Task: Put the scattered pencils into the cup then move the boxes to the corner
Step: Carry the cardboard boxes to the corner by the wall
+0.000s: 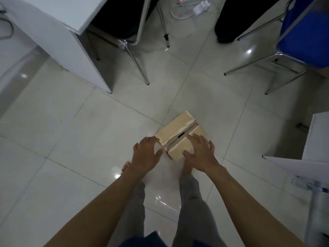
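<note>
A small cardboard box (179,130), taped along its top seam, sits on the white tiled floor in front of my feet. My left hand (146,154) hovers at the box's near-left corner, fingers spread and curved, holding nothing. My right hand (200,151) is spread over the box's near-right side, fingers apart; I cannot tell if it touches the cardboard. No pencils or cup are in view.
A white desk panel (58,43) stands at the upper left with a metal-legged chair (135,56) beside it. A blue-seated chair (300,36) is at the upper right. A power strip and cables (190,6) lie at the top. Another white desk (315,139) juts in on the right.
</note>
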Demonstrator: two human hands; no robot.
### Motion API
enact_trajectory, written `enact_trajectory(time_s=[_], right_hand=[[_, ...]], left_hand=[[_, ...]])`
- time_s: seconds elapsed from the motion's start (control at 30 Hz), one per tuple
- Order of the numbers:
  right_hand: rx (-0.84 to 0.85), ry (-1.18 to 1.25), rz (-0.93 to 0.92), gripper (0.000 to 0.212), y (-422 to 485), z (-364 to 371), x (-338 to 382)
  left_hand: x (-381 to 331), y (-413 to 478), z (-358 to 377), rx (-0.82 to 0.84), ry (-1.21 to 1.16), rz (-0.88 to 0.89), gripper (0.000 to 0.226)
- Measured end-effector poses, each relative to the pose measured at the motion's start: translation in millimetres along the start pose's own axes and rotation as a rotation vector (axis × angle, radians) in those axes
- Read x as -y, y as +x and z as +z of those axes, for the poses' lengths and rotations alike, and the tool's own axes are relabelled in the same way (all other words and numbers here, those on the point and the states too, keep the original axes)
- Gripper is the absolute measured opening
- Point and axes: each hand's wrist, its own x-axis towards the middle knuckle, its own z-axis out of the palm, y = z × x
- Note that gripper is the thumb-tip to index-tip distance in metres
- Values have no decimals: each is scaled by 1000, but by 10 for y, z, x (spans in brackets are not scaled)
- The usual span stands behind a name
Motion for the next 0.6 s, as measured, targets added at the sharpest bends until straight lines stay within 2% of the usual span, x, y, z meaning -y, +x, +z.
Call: enact_trajectory(time_s=[0.13,0.27,0.5,0.6], right_hand=[[99,-117,-36,72,657,258,-428],[105,-179,-96,81,1376,438,-892],[110,-248,-192,88,2634,854,-1715],[141,-288,-207,91,3015,1094,-2015]], left_hand=[[180,327,546,21,24,-145,47],[219,696,1160,54,-14,-277,53],[269,1524,2278,-71,-359,-567,68],[325,1743,2733,-31,-399,-629,70]])
